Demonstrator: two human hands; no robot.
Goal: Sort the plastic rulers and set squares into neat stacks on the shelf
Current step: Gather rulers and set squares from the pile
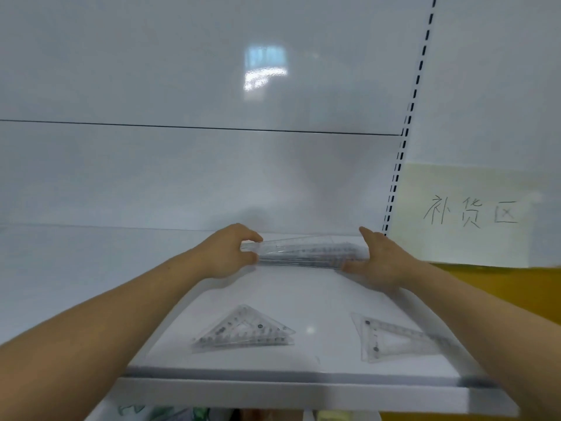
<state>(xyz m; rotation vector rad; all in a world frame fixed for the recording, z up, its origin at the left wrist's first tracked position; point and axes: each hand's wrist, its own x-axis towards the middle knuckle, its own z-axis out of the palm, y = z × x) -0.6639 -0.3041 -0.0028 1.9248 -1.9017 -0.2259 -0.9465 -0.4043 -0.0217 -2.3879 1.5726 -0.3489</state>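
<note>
I see the glossy white back panel (182,86) filling the upper half of the frame, with a thin dark seam running across it and a light reflected near top centre. Below it the flat white shelf (318,293) spreads over the lower middle. At the right edge a pale yellow-green paper sign (461,244) carries handwritten characters, 补货区, and a yellow surface (501,287) shows under it. A white slotted upright (406,132) runs down the frame just left of the sign.

The stack of clear plastic rulers (303,252) lies lengthwise at the back of the shelf, centre of the frame, between both hands. My view of the left hand (227,253) shows thumb and fingers curled around the stack's left end, pinching it. The right hand (382,259) rests against the right end with fingers fairly straight along the front edge and the thumb raised, not clasped round it.

Nearer the front edge, well apart from the rulers, lie two small piles: clear triangular set squares (246,332) at lower centre, and clear long-sided set squares (394,338) at lower right. Their printed scales are too blurred to read.
</note>
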